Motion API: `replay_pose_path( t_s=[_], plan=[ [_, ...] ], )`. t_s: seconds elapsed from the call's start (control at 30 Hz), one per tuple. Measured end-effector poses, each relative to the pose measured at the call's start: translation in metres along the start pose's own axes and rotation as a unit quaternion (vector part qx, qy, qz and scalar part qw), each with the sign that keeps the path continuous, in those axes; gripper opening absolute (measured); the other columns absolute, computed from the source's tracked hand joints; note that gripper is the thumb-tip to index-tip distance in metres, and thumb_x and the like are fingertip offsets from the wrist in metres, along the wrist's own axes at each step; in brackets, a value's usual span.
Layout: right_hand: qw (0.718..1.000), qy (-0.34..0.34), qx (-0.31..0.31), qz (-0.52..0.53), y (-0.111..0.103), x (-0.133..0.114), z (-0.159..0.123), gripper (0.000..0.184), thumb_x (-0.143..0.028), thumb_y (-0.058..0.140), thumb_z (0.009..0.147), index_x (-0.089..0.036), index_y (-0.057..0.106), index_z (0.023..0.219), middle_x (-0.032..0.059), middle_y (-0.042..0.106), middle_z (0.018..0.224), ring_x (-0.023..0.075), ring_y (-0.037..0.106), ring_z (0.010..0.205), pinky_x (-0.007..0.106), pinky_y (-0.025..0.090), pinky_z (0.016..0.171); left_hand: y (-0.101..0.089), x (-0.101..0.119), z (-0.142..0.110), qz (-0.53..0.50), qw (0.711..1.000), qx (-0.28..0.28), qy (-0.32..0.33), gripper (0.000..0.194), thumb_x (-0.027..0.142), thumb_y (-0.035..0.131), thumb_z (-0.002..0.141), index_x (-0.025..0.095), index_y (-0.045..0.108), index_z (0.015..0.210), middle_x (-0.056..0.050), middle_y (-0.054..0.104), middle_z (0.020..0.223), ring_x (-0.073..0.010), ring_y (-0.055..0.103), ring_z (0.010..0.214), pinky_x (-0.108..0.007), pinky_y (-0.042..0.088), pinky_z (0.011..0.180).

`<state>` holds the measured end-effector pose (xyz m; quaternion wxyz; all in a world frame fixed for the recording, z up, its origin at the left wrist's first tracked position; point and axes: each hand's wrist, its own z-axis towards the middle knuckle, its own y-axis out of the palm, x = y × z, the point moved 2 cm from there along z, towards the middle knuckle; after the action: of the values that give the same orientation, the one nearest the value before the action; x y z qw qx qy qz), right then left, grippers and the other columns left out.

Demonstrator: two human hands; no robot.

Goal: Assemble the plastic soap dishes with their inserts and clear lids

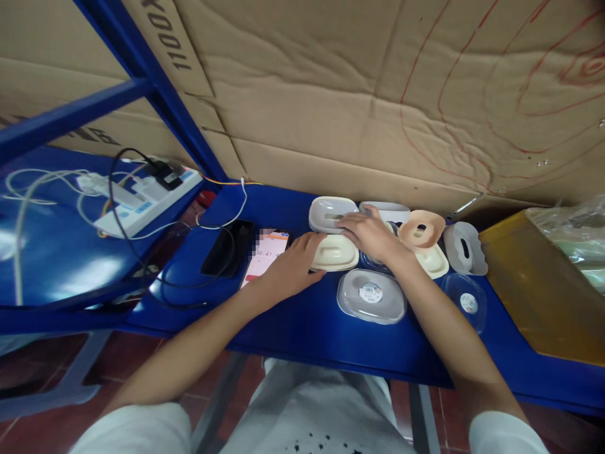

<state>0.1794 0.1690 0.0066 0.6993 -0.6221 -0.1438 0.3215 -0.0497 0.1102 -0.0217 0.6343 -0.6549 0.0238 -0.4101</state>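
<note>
My left hand (pixel 299 261) curls around the left end of a cream plastic dish (pixel 336 253), with the thumb along its near side. Just above that dish, my right hand (pixel 366 232) reaches in from the right. Its fingers are apart and lie over the near right rim of a grey dish (pixel 326 211) with an oval slot; one finger points away. Whether it also touches the cream dish is unclear. Behind the right hand sit a whitish container (pixel 390 211) and dark blue items (pixel 373 261), both partly hidden. A clear lid (pixel 373 295) with a round label lies nearer me.
Further right are a peach slotted piece (pixel 421 228), another cream dish (pixel 433 261), a grey slotted piece (pixel 466 248) and a labelled clear lid (pixel 467 301). A box (pixel 534 296) stands at right. Left are a phone (pixel 267 252), a black case (pixel 227 249) and a power strip (pixel 146 202) with cables.
</note>
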Motion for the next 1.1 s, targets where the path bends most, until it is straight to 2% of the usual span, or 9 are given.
replay_pose_path(
  t_s=[0.17, 0.3, 0.47, 0.53, 0.7, 0.8, 0.97, 1.1],
  plan=[
    [0.998, -0.007, 0.047, 0.044, -0.019, -0.002, -0.008, 0.029, -0.027, 0.053, 0.111, -0.021, 0.076, 0.127, 0.0108, 0.082, 0.125, 0.0292, 0.074, 0.118, 0.047, 0.044, 0.112, 0.005, -0.007, 0.001, -0.009, 0.999, 0.039, -0.013, 0.082, 0.018, 0.08, 0.087, 0.023, 0.035, 0.155, -0.018, 0.052, 0.15, -0.039, 0.056, 0.142, -0.059, 0.052, 0.116],
    [0.996, -0.018, 0.027, 0.084, -0.034, -0.007, -0.023, 0.027, -0.032, 0.057, 0.11, -0.02, 0.077, 0.124, 0.0101, 0.082, 0.119, 0.029, 0.076, 0.111, 0.042, 0.052, 0.099, 0.004, -0.007, 0.002, 0.001, 0.995, 0.099, -0.021, 0.086, 0.013, 0.08, 0.085, 0.02, 0.031, 0.156, -0.02, 0.047, 0.15, -0.0394, 0.056, 0.142, -0.059, 0.051, 0.117],
    [0.994, -0.035, -0.023, 0.097, -0.033, -0.026, -0.029, 0.021, -0.021, 0.062, 0.106, -0.022, 0.078, 0.119, 0.0077, 0.083, 0.114, 0.0262, 0.077, 0.104, 0.04, 0.052, 0.095, 0.001, -0.004, 0.003, -0.021, 0.995, 0.096, -0.023, 0.096, 0.012, 0.077, 0.089, 0.023, 0.022, 0.166, -0.022, 0.042, 0.157, -0.0395, 0.057, 0.144, -0.058, 0.054, 0.115],
    [0.994, -0.043, -0.044, 0.095, -0.029, -0.034, -0.027, 0.02, -0.016, 0.065, 0.104, -0.021, 0.078, 0.117, 0.0078, 0.083, 0.112, 0.0252, 0.077, 0.101, 0.039, 0.052, 0.093, 0.001, -0.005, 0.003, -0.023, 0.996, 0.083, -0.022, 0.093, 0.015, 0.076, 0.092, 0.024, 0.023, 0.168, -0.023, 0.039, 0.162, -0.0404, 0.055, 0.147, -0.058, 0.055, 0.115],
    [0.994, -0.04, -0.077, 0.063, -0.024, -0.047, -0.024, 0.022, -0.009, 0.064, 0.102, -0.018, 0.078, 0.116, 0.0096, 0.082, 0.11, 0.0249, 0.076, 0.1, 0.037, 0.049, 0.089, 0.007, -0.014, 0.001, 0.029, 0.997, 0.068, -0.013, 0.073, 0.023, 0.074, 0.098, 0.02, 0.041, 0.163, -0.027, 0.029, 0.173, -0.0444, 0.045, 0.157, -0.059, 0.05, 0.12],
    [0.995, -0.029, -0.087, 0.035, -0.024, -0.052, -0.024, 0.021, -0.007, 0.066, 0.1, -0.017, 0.077, 0.114, 0.0095, 0.081, 0.109, 0.0255, 0.075, 0.101, 0.037, 0.046, 0.089, 0.009, -0.015, -0.001, 0.054, 0.996, 0.066, 0.002, 0.062, 0.026, 0.071, 0.101, 0.016, 0.05, 0.159, -0.028, 0.03, 0.174, -0.044, 0.045, 0.156, -0.06, 0.047, 0.123],
    [0.994, -0.028, -0.105, -0.026, -0.024, -0.06, -0.025, 0.02, -0.006, 0.063, 0.1, -0.015, 0.075, 0.112, 0.0112, 0.08, 0.108, 0.027, 0.074, 0.101, 0.039, 0.044, 0.091, 0.008, -0.01, -0.002, 0.091, 0.993, 0.068, 0.011, 0.056, 0.025, 0.068, 0.103, 0.01, 0.055, 0.155, -0.029, 0.035, 0.173, -0.0427, 0.039, 0.16, -0.059, 0.041, 0.128],
    [0.99, -0.033, -0.121, -0.057, -0.022, -0.063, -0.024, 0.018, -0.006, 0.062, 0.1, -0.015, 0.074, 0.111, 0.0111, 0.079, 0.106, 0.0263, 0.073, 0.099, 0.038, 0.045, 0.089, 0.008, -0.008, -0.002, 0.109, 0.992, 0.069, 0.015, 0.055, 0.024, 0.069, 0.102, 0.008, 0.057, 0.153, -0.029, 0.034, 0.174, -0.0421, 0.041, 0.16, -0.058, 0.041, 0.128]
  ],
)
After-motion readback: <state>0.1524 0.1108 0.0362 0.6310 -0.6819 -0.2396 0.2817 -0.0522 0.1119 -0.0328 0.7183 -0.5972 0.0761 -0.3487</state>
